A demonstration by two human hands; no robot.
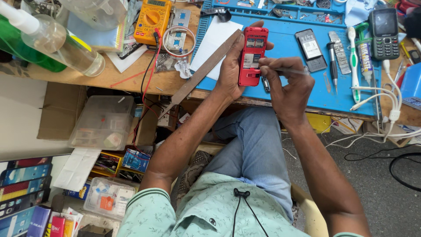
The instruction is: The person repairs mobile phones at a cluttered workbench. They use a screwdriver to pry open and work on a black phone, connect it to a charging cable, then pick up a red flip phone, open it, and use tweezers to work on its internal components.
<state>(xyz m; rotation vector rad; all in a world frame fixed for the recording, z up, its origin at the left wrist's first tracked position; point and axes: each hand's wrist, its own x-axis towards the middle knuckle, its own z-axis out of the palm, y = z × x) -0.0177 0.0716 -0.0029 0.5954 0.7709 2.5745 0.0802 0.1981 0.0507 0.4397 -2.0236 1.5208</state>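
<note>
Upper centre of the frame, over the blue mat (pixel 285 94), the left hand (pixel 231 72) wraps around a red phone (pixel 252 55), back cover off, its open back facing up. Fingers curl behind it, thumb along its left edge. The right hand (pixel 285 85) is pinched shut on a thin tool (pixel 291 70), fingertips just right of the phone; whether the tip touches the phone is hard to tell. A long file (pixel 199 72) lies diagonally at the left hand's outer side, across white paper (pixel 212 37). Right of the hands, on the mat, sit a battery (pixel 310 44), a screwdriver (pixel 332 61) and a toothbrush (pixel 354 61). A yellow multimeter (pixel 152 15) rests on the table (pixel 114 74) at upper left, and a dark phone (pixel 383 33) at upper right.
</note>
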